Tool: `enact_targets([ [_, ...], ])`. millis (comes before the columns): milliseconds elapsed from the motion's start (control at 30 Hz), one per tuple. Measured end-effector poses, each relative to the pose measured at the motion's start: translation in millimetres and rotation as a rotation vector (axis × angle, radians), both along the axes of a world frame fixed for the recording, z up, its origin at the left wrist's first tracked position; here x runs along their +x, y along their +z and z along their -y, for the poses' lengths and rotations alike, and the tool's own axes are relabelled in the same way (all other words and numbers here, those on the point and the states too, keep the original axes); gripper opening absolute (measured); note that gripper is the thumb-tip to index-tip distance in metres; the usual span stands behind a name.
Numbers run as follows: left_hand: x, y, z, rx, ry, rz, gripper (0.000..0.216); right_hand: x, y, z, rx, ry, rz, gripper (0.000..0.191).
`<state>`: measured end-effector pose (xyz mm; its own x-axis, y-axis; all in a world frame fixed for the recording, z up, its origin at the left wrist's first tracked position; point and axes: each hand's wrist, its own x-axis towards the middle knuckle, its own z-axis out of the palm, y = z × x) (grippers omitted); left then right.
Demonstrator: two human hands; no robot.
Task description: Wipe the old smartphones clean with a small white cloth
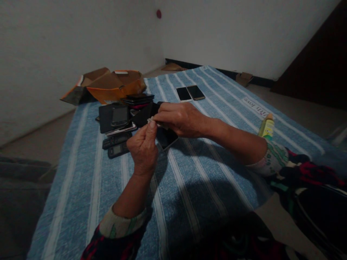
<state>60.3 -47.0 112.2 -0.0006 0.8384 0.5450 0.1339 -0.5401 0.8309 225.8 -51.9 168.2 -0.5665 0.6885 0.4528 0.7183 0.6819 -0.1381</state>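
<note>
Above a blue striped cloth (189, 187), our left hand (143, 148) and right hand (180, 119) pinch one small pale strip (150, 120) between closed fingertips, a dark phone (166, 138) just beneath.

- The words "With love" are read, in pale script and upside down from this viewpoint, on a white stripe of the blue striped cloth (206, 108) at far right.
- Print on the yellow bottle (266, 128) is too small to be read.
</note>
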Motion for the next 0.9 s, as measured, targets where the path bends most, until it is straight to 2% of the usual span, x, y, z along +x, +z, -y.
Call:
enact_targets([
  [333,2.4,-6.8,-3.2,-0.026,0.007,0.049,0.033,19.5,-12.9,-17.7,0.006,0.138,-0.184,0.024],
  [533,2.2,-7.0,-4.2,-0.066,-0.02,0.062,0.03,23.6,-15.5,-19.5,-0.143,0.109,-0.425,0.019],
  [900,4.8,-4.0,-2.2,-0.032,-0.002,0.032,0.03,27.1,-31.6,-22.7,-0.424,0.058,-0.92,0.032],
])
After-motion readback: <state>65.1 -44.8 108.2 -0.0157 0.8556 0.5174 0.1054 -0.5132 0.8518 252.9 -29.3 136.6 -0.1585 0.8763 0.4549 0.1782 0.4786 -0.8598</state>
